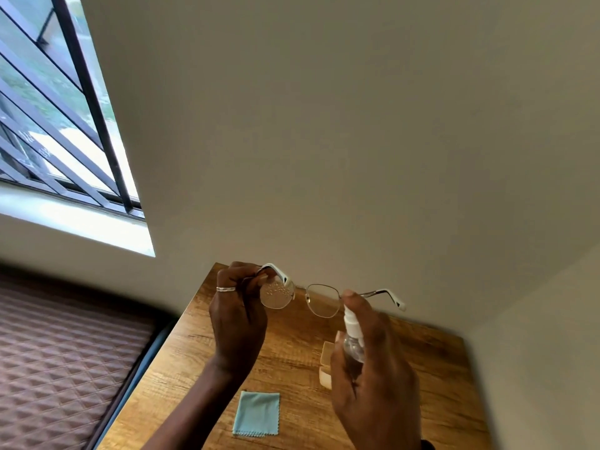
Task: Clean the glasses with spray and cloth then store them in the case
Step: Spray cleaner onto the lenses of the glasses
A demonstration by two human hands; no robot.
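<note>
A wooden table (181, 368) stands in a corner of beige walls (324, 125). A barred window (55, 118) is at the left, with a brown quilted surface (58, 352) below it. Above the table the left hand (238, 316) pinches the glasses (319, 300) at the edge of 1 lens — that lens is beaded with droplets. The right hand (373, 384) wraps round the spray bottle (352, 336), forefinger on its pump, nozzle just beside the other lens. On the table lie a blue cloth (258, 414) and a pale case (326, 362) — the case partly hidden behind the right hand.
</note>
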